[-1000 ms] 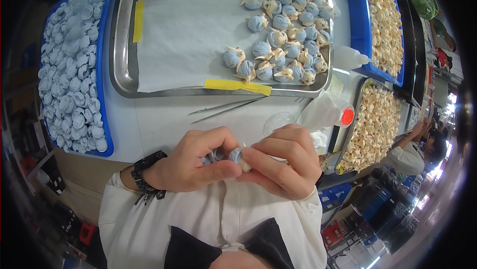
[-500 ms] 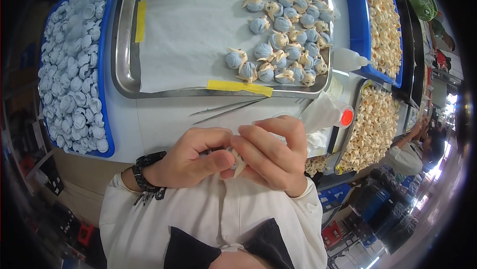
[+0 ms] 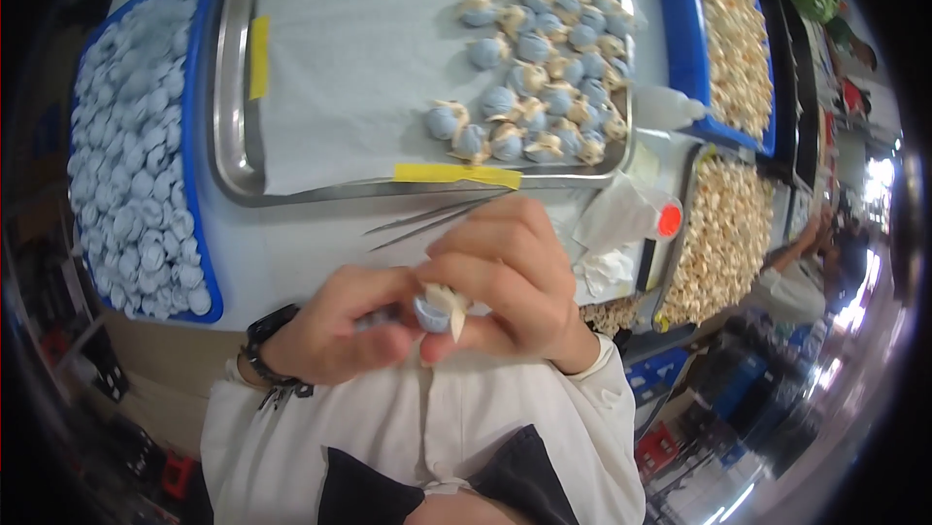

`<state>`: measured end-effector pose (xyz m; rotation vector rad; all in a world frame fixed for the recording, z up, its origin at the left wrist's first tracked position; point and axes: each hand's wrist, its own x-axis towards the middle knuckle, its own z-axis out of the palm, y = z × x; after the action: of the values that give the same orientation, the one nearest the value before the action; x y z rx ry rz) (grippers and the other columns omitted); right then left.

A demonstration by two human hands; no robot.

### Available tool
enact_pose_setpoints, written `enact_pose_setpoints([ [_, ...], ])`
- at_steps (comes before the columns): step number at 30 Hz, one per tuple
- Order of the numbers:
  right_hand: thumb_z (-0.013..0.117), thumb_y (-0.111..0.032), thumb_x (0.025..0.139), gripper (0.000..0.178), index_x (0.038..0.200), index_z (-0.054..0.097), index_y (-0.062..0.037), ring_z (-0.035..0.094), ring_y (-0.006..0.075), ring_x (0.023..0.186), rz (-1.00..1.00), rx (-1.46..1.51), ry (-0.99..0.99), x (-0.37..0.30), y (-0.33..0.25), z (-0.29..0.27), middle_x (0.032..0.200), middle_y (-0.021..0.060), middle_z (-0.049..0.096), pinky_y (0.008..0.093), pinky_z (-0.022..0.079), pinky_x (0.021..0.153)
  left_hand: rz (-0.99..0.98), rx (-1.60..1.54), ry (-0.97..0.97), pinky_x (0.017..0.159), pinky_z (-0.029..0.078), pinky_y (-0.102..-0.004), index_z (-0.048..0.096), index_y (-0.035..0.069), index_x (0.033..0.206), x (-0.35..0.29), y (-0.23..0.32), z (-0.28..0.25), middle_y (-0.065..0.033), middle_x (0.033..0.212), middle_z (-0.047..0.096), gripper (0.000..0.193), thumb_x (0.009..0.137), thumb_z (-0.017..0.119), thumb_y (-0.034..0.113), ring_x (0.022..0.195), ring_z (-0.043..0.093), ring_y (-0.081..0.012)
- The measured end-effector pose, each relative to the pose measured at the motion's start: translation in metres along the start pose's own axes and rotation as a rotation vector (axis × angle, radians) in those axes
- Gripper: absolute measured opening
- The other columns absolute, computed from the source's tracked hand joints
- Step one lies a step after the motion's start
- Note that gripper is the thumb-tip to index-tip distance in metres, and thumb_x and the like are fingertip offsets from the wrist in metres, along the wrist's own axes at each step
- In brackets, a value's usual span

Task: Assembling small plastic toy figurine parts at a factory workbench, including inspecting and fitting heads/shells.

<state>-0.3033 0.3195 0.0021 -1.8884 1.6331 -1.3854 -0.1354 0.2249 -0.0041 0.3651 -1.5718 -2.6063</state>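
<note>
My right hand (image 3: 515,282) pinches a small figurine (image 3: 437,313) with a blue, rounded shell and a cream, pointed part, held in front of my chest. Close beside it, my left hand (image 3: 349,326) is curled, its thumb near the figurine's blue side. Motion smears the left fingertips, and whatever lies between them is unclear. Beyond my hands, a metal tray (image 3: 340,190) lined with white paper carries many similar blue and cream figurines (image 3: 505,142) on its right side. Two thin tweezers-like tools (image 3: 437,219) lie on the table between tray and hands.
A blue bin (image 3: 201,195) of pale blue shells stands left. On the right are a blue bin (image 3: 684,30) of cream pieces, another tray (image 3: 718,244) of them, a translucent squeeze bottle (image 3: 665,108), and a bag-like white container (image 3: 621,214) with a red cap. Another person (image 3: 806,282) works far right.
My hands have shifted slightly left, and the left one has drawn down a little from the right. More of the figurine's blue side shows now. The view has moved slightly.
</note>
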Motion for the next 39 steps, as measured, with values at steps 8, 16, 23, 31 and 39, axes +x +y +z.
enact_pose_setpoints([
  [8,0.074,-0.021,0.057,0.052,0.105,0.057,-0.0108,0.043,0.0307,0.109,0.25,-0.573,0.032,0.009,0.02,0.017,0.116,0.0121,0.047,0.0444,0.035,0.086,-0.067,-1.049,0.149,0.065,0.044,-0.0338,0.043,0.006,0.108,-0.006,-0.006,-0.01,-0.0099,0.089,0.045,0.026,0.081,0.045,0.008,0.082,0.046,-0.0213],
  [16,0.069,-0.016,0.061,0.051,0.109,0.056,-0.0057,0.049,0.0335,0.104,0.105,-0.385,0.17,0.001,-0.001,0.004,0.118,0.0176,0.048,0.0456,0.038,0.086,-0.323,-1.111,0.205,0.059,0.048,-0.0388,0.038,0.008,0.118,-0.008,0.002,0.004,-0.0117,0.095,0.045,0.033,0.084,0.042,0.01,0.082,0.048,-0.0231],
  [23,0.073,-0.001,0.043,0.037,0.077,0.067,-0.0129,0.053,0.0156,0.065,0.307,0.016,0.811,0.0,-0.089,-0.019,0.086,0.005,0.06,0.0269,0.042,0.055,-0.342,-1.066,-0.008,0.043,0.043,-0.029,0.038,0.003,0.112,0.008,-0.009,0.008,-0.016,0.086,0.047,0.03,0.084,0.041,0.012,0.067,0.05,-0.0234],
  [31,0.077,-0.009,0.045,0.036,0.074,0.057,-0.0139,0.052,0.0184,0.064,0.392,-0.178,0.729,-0.009,-0.093,-0.027,0.082,0.0055,0.058,0.0282,0.04,0.056,-0.388,-0.911,-0.167,0.039,0.039,-0.0266,0.038,0.002,0.108,0.002,-0.006,0.015,-0.018,0.081,0.048,0.029,0.081,0.045,0.009,0.064,0.049,-0.0224],
  [39,0.075,-0.014,0.053,0.036,0.084,0.057,-0.0138,0.052,0.0204,0.065,0.281,-0.294,0.466,-0.017,-0.069,-0.031,0.083,0.008,0.059,0.0292,0.04,0.056,-0.207,-1.016,0.139,0.038,0.042,-0.0274,0.036,0.006,0.121,-0.001,-0.015,0.017,-0.0151,0.094,0.043,0.041,0.081,0.04,0.007,0.062,0.049,-0.025],
])
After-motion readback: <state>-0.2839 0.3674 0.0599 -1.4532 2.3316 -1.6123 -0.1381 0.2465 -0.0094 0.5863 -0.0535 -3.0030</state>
